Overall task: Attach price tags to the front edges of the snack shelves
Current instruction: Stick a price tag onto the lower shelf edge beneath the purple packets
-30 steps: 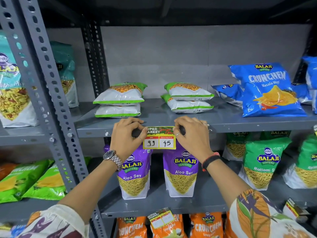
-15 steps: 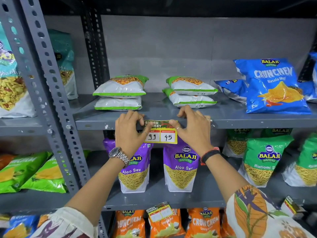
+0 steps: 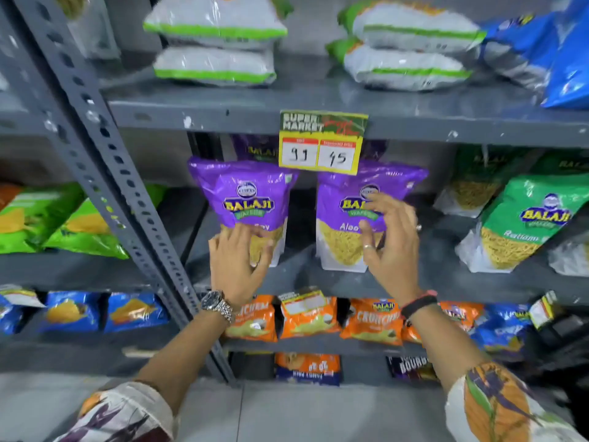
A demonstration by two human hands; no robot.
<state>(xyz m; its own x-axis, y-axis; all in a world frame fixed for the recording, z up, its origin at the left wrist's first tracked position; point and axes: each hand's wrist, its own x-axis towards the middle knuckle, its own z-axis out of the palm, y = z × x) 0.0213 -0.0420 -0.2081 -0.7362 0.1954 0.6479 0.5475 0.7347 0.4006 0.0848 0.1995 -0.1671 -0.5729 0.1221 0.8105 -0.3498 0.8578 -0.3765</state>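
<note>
A yellow and green price tag marked 99 and 45 hangs from the front edge of the grey metal shelf. Nothing holds it. My left hand is well below the tag, fingers apart, in front of the left purple snack bag. My right hand is also below the tag, open and empty, in front of the right purple snack bag. A second price tag hangs on the lower shelf edge, over the orange bags.
White and green packets lie on the upper shelf, blue bags to their right. Green bags stand at the right of the middle shelf. A perforated grey upright runs diagonally at the left. Orange bags fill the lower shelf.
Both hands have let go of the price tag and dropped down in front of the purple bags. The tag stays on the shelf edge. The view has tilted downward.
</note>
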